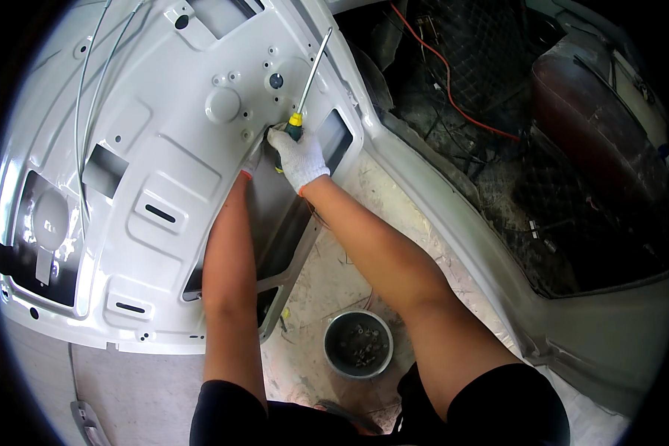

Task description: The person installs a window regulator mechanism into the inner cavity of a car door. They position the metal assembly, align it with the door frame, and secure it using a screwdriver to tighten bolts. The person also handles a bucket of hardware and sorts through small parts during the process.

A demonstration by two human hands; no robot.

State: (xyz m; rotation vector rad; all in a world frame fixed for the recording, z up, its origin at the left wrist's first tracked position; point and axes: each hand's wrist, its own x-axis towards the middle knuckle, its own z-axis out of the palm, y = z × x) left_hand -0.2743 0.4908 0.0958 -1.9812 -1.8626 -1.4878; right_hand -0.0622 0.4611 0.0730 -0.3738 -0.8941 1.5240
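Observation:
A white car door panel [178,152] with its bare inner metal showing stands on my left, with a large cut-out [275,215] near its lower right edge. My left hand [252,159], in a white knit glove, reaches into that cut-out. Only its wrist end shows; the panel hides the fingers. Beside the cut-out's upper end, my gloved right hand [303,154] is closed around a screwdriver [296,122] with a yellow and dark green handle. The screwdriver's long metal shaft points up and away, its tip touching nothing that I can make out.
A round bowl [359,313] with several small metal parts sits on the floor below my arms. Two grey cables [81,119] hang over the door's left part. The car's door frame [431,201] runs along the right. Beyond it lie a red cable [447,70] and a dark red seat [583,111].

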